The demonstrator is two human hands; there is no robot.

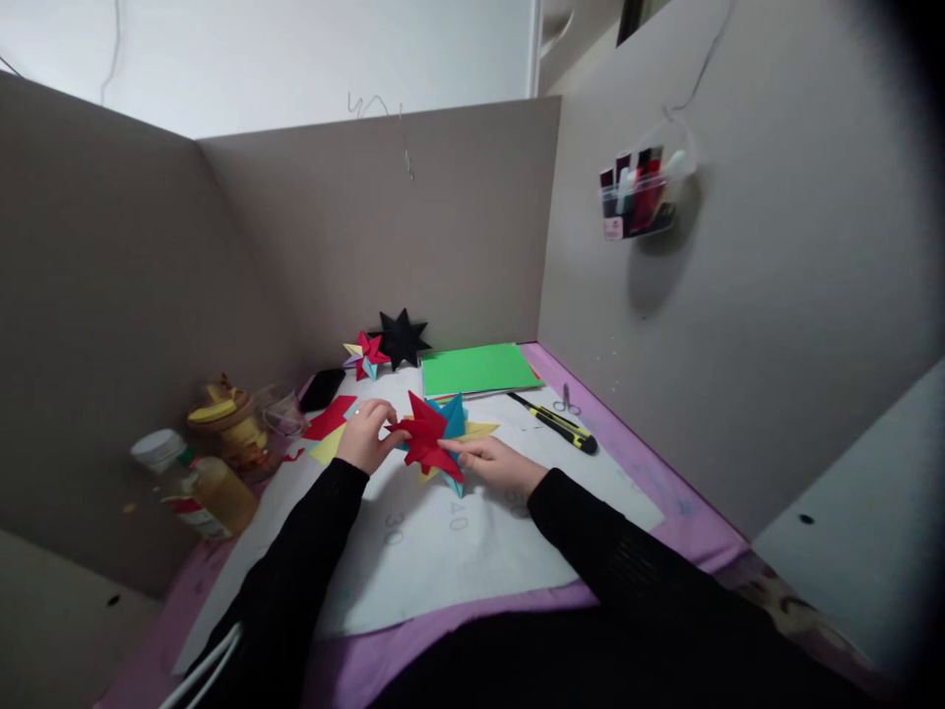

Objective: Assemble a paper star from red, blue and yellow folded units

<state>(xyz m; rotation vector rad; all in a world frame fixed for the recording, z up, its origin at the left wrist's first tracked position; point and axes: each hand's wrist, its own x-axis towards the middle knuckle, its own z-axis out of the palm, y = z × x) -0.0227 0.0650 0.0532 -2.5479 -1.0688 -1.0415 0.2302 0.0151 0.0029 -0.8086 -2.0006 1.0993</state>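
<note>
Paper star [426,440] steadied between my two hands

My left hand [367,436] pinches its left red point, seemingly to keep it still; my right hand [502,464] lays a finger on the red middle, though whether it grips I cannot tell. The star is over the white sheet [450,581], cutter [562,427] and scissors [567,405] set far right, probably leaving my hands room
</note>
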